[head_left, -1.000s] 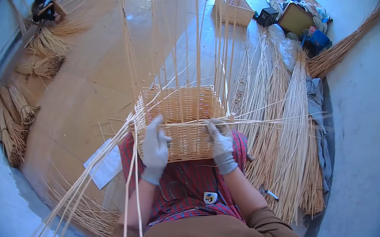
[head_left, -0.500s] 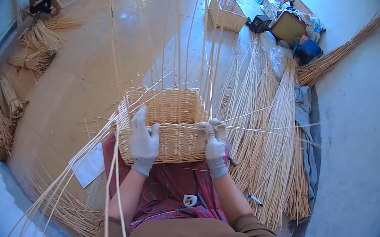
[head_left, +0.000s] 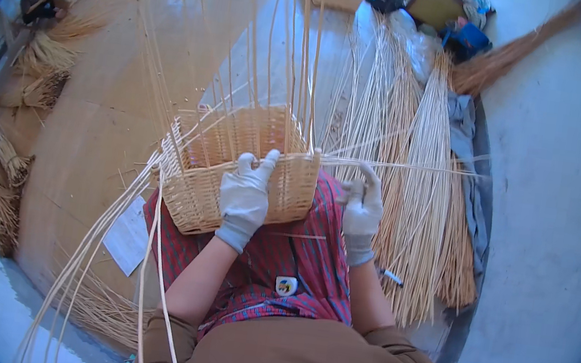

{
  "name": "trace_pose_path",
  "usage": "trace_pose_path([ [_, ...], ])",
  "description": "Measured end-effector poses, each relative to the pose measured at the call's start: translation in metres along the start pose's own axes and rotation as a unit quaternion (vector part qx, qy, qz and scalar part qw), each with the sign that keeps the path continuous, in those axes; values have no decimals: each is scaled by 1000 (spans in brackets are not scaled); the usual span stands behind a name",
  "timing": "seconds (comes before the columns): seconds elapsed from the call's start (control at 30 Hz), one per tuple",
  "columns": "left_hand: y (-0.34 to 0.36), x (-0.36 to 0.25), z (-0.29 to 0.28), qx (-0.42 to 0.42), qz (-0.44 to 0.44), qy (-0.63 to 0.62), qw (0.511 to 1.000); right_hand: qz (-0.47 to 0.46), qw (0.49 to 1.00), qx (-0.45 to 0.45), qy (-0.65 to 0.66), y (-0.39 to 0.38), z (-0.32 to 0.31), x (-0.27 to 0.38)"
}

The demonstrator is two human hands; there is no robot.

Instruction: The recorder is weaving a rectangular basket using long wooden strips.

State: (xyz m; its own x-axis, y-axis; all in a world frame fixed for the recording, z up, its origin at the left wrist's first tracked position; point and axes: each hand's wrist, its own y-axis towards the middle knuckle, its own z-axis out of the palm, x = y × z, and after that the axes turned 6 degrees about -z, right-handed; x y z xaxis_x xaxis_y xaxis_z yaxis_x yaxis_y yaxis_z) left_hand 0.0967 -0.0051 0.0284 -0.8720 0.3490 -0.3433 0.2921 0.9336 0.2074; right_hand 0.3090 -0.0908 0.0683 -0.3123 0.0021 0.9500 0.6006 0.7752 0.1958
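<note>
Gloved left hand (head_left: 244,197) held rectangular wicker basket (head_left: 193,198) by its front rim

The basket sat tilted on a red checked apron (head_left: 264,270); the left hand lay against its front wall, back turned upward, digits hooked over the rim in a grasp; the right hand (head_left: 362,217), also gloved, stood apart from the basket, just to its right, fingers partly curled and pointing away from the body, at the pale rods (head_left: 410,167) running rightward from the basket's corner; whether it pinched them could not be told; upright stakes (head_left: 306,59) rose above the basket; loose rods (head_left: 136,182) trailed from its left corner; a white sheet (head_left: 127,237) lay left of the basket, long rod bundles (head_left: 424,199) right of it.
</note>
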Motion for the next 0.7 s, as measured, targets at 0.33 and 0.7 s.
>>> trace_pose_path([
  [0.33, -63, 149, -20, -261, -290, -391, 834, -170, 920, 349, 52, -73, 116, 7],
  [0.7, -100, 138, -74, -173, -251, -593, 745, -574, 703, 394, 147, -111, 193, 98],
])
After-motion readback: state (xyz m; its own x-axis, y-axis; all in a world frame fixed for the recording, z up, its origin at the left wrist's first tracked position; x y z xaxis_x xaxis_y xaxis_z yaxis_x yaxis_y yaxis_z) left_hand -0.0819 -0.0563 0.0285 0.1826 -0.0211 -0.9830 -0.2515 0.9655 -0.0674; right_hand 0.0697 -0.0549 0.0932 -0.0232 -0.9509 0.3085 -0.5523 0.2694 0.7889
